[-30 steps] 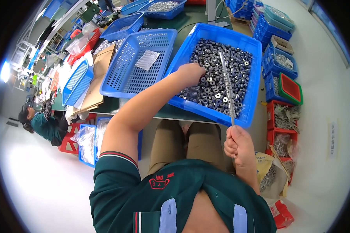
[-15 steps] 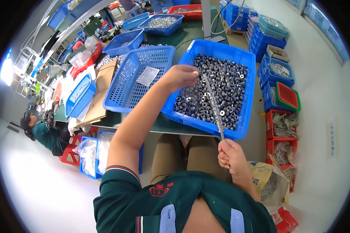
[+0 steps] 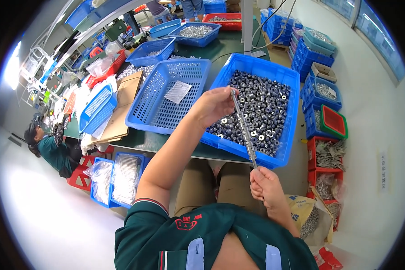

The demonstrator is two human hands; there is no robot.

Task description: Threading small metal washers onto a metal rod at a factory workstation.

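Observation:
My right hand (image 3: pixel 266 183) is closed round the lower end of a thin metal rod (image 3: pixel 254 163), which slants up and away over a blue bin. Several shiny metal rings (image 3: pixel 246 135) are threaded along the rod. At its upper tip my left hand (image 3: pixel 215 105) is closed, thumb and fingers pinching a small metal ring (image 3: pixel 233 92) against the rod; the fingers partly hide it. Below both hands, the blue bin (image 3: pixel 291 130) holds a thick layer of loose small metal rings (image 3: pixel 265 105), dark and silvery.
A perforated blue basket (image 3: pixel 144 121) with a white packet stands left of the bin on the green table (image 3: pixel 144 140). Cardboard (image 3: pixel 121 105) lies farther left. Stacked crates (image 3: pixel 317 118) and an opened sack (image 3: pixel 301 209) stand to the right. A seated person (image 3: pixel 54 150) is at far left.
My left hand has come to the rod's tip from just left of it. The rod and right hand have hardly moved. The whole view has shifted slightly.

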